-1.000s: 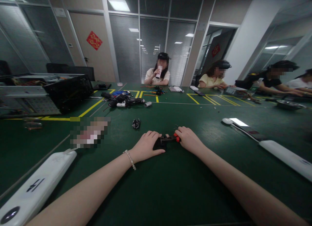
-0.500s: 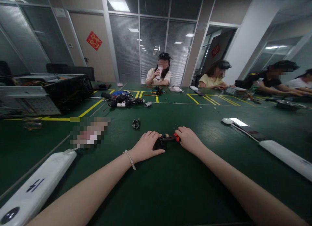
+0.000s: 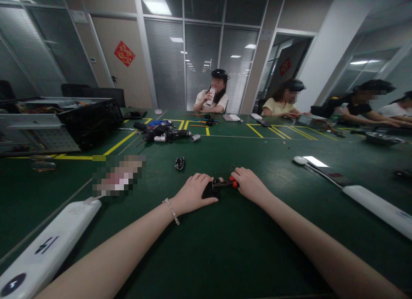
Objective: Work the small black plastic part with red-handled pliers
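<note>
On the green table my left hand [image 3: 193, 193] lies curled over a small black part [image 3: 210, 190], holding it down. My right hand [image 3: 249, 184] is closed round the red handle of a small tool [image 3: 229, 183] whose metal tip reaches into the black part. Both hands rest on the table, close together. A bead bracelet sits on my left wrist. What the tool's tip touches is hidden.
A small black piece [image 3: 179, 163] lies just beyond my hands. White power strips lie at the near left [image 3: 48, 247] and at the right [image 3: 376, 206]. An open computer case [image 3: 58, 123] stands at the left, a pile of tools [image 3: 164, 133] behind. Several people sit across the table.
My hands have not moved. The person opposite has lowered a white cup from the face and leaned slightly right.
</note>
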Demonstrator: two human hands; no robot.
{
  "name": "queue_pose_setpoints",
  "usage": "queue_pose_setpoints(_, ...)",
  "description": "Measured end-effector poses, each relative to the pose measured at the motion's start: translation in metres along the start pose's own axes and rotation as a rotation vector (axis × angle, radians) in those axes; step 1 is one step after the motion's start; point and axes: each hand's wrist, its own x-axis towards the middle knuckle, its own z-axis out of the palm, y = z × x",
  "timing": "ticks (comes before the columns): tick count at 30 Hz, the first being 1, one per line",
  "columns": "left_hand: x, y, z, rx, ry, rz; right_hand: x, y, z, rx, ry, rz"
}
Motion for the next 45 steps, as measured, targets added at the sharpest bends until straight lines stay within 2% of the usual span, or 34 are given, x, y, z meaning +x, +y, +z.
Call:
queue_pose_setpoints(13,0.0001,0.0002,0.0003,0.016,0.010,0.007,0.0011,-0.0027,-0.0026,-0.014,-0.028,0.037)
queue_pose_setpoints(31,0.0001,-0.0009,0.0005,0.016,0.003,0.006,0.0003,-0.0030,-0.0006,-0.021,-0.002,0.053)
queue_pose_setpoints(45,0.0002,-0.0009,0.0007,0.020,0.016,0.012,0.0009,-0.0006,0.0024,-0.005,-0.003,0.029)
